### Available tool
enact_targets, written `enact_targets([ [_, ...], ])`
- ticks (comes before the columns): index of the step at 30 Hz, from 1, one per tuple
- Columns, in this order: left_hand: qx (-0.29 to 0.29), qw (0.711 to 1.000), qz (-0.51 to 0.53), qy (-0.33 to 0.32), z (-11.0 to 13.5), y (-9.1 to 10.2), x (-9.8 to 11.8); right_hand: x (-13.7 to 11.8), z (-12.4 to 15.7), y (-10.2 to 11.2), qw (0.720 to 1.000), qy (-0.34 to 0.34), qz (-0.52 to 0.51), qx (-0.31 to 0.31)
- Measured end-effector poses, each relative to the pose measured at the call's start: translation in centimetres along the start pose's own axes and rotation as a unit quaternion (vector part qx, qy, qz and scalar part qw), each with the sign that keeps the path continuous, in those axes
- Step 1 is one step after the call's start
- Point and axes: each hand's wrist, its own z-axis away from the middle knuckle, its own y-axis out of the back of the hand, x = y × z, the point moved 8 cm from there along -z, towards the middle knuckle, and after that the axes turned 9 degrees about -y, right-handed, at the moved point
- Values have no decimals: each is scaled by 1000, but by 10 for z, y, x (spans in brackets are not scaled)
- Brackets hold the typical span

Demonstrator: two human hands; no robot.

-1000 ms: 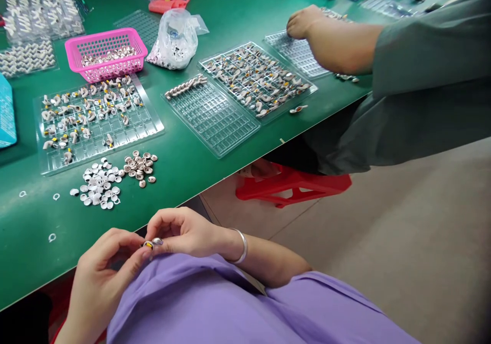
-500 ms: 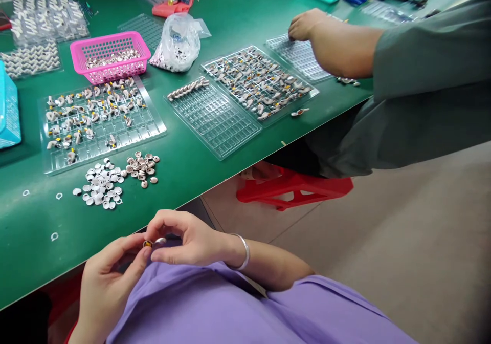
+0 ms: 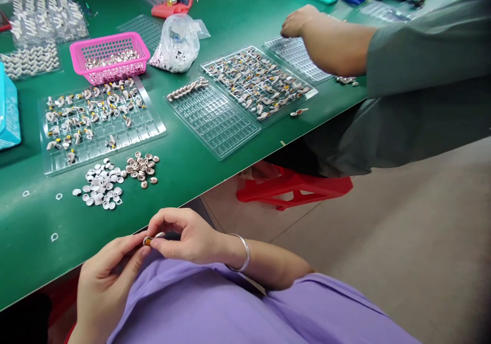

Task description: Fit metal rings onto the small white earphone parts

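Observation:
My left hand (image 3: 105, 275) and my right hand (image 3: 184, 236) meet just below the green table's front edge (image 3: 169, 193), over my purple shirt. Between their fingertips sits a small earbud part (image 3: 148, 240) with an orange spot, and a silvery round cap (image 3: 160, 235) is pinched in my right fingers against it. On the table above my hands lie a pile of white round caps (image 3: 99, 185) and a smaller pile of brownish caps (image 3: 141, 166). Behind them is a clear tray (image 3: 153, 124) partly filled with earbud parts.
A co-worker in grey reaches a hand (image 3: 297, 21) over a clear tray (image 3: 303, 62) at the right. Also there: a mostly bare clear tray (image 3: 218, 121), a full tray (image 3: 258, 80), a pink basket (image 3: 109, 57), a plastic bag (image 3: 177, 39), a red stool (image 3: 293, 185).
My hands stay together at the table edge, the fingers shifting slightly around the small part. The co-worker's hand has lifted and moved a little left over the far tray.

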Motion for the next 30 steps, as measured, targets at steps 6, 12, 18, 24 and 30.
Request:
enact_targets([
  [6, 9, 999, -25, -20, 2, 0, 3, 6, 0, 1, 1000, -22, 5, 19],
  [12, 15, 999, -26, -15, -2, -2, 6, -1, 2, 2, 998, -6, 50, 47],
  [18, 45, 999, 14, 24, -1, -4, 3, -9, 3, 0, 995, 31, 75, 62],
  [24, 57, 992, 65, 90, 0, -3, -5, -22, 7, 4, 993, 31, 110, -7],
  [30, 49, 995, 53, 75, -1, -2, -5, -11, 7, 9, 995, -63, 3, -78],
])
